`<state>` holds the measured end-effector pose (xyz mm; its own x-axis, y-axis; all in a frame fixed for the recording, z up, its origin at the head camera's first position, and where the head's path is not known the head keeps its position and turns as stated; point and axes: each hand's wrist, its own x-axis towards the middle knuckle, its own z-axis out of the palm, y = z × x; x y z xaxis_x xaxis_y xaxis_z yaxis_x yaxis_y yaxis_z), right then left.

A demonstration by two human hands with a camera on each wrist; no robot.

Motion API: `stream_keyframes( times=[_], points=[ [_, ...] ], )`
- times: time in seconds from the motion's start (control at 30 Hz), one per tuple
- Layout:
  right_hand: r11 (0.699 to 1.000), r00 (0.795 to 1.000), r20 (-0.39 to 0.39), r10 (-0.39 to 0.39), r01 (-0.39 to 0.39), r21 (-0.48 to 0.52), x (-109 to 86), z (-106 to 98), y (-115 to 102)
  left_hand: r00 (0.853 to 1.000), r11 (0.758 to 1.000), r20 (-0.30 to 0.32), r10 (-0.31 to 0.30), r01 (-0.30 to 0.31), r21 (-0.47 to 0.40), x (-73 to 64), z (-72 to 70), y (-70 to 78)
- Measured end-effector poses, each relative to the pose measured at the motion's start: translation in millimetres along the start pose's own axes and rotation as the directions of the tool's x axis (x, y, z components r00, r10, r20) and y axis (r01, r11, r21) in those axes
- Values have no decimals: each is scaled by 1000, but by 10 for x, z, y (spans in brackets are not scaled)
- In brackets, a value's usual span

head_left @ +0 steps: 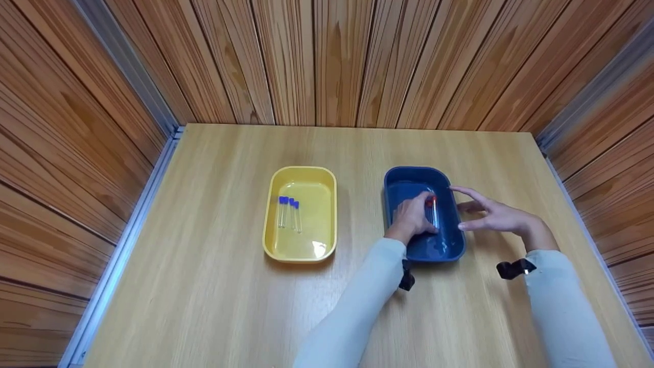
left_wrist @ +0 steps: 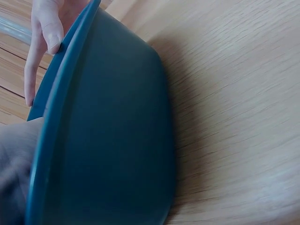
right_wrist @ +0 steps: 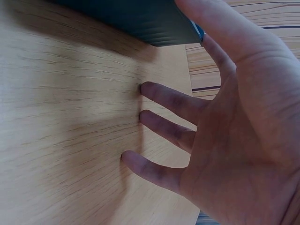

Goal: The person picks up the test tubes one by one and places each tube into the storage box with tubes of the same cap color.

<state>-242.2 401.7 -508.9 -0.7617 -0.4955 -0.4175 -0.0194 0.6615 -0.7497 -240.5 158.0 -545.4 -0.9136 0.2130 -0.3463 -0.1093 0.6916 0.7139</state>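
My left hand [head_left: 410, 217] reaches down inside the blue tray [head_left: 452, 250], its fingers bent. A clear tube with a red cap [head_left: 435, 212] shows at its right side, fingertips by the cap and thumb near the other end; I cannot tell whether the hand grips it. In the left wrist view the tray wall [left_wrist: 112, 126] hides most of this hand. My right hand [head_left: 493, 214] is spread at the tray's right side, with thumb and index finger at the rim. Its other fingers [right_wrist: 171, 103] reach down to the tabletop in the right wrist view.
A yellow tray [head_left: 301, 255] stands left of the blue one, with several clear tubes with purple caps [head_left: 290, 214] lying in it. Both trays are on a wooden table [head_left: 204, 245]. Wood-panelled walls [head_left: 337, 61] with metal edge rails [head_left: 117, 271] enclose the table.
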Motion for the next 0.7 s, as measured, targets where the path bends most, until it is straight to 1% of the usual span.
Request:
stream_keyframes(
  times=[0.2,0.47,0.67,0.7],
  points=[
    [1000,1000,-6,-1,1,3,4,5,-7,1000,1000,2,0,0,10,3,-8,-11],
    [1000,1000,-5,3,-3,10,9,10,-11,998,998,25,-54,55,-44,-18,-51,8],
    [1000,1000,-4,1,-1,-1,12,3,-2,998,996,40,-48,51,-68,-34,-86,11],
    [1000,1000,-4,1,-1,-2,13,3,0,998,996,39,-48,51,-68,14,-54,-3]
  ],
)
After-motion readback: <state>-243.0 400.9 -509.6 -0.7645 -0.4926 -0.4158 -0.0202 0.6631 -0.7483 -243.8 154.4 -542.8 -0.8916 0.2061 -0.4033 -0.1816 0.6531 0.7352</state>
